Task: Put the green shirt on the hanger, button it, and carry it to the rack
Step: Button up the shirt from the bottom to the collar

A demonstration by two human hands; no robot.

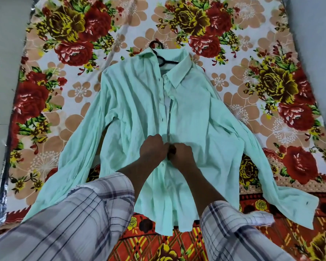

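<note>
The pale green shirt lies face up on the bed with both sleeves spread outward. A black hanger sits inside its collar, the hook sticking out above the neckline. Small dark buttons run down the left front edge; the upper placket stands open. My left hand and my right hand meet at the placket in the lower middle of the shirt, each pinching one front edge. Fingertips and the button between them are hidden.
A floral bedsheet with red and yellow roses covers the bed. Pale floor shows along the left edge and a grey surface along the right. My plaid sleeves fill the bottom of the view.
</note>
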